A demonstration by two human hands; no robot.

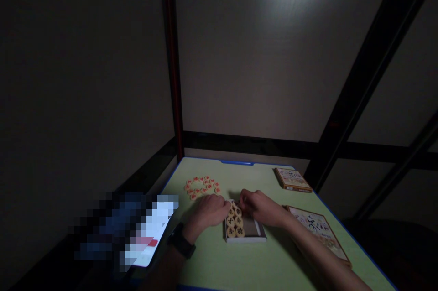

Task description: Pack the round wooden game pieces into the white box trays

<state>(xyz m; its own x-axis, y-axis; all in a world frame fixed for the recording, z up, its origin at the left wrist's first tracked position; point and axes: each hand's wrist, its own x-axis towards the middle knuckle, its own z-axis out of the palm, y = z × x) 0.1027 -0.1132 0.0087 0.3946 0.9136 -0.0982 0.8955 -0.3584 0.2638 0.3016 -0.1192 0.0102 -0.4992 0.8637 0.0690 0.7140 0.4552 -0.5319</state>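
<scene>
A shallow open white box (253, 239) lies on the table between my hands. Along its left side sit round wooden Chinese chess pieces (235, 221) with dark characters, in two columns; the right part shows its bare bottom. My left hand (215, 209), with a dark watch on the wrist, is closed over the box's far left corner, fingertips beside the topmost pieces. Fingers curled and pressed together, my right hand (258, 206) is closed over the far side of the box. What either hand pinches is hidden.
Several red-marked Chinese chess pieces (204, 190) lie loosely at the far left of the green table (212, 268). A printed box lid (318, 231) lies at right, and another printed box (292, 179) behind it. A lit, blurred screen (153, 231) is at left. Walls stand behind.
</scene>
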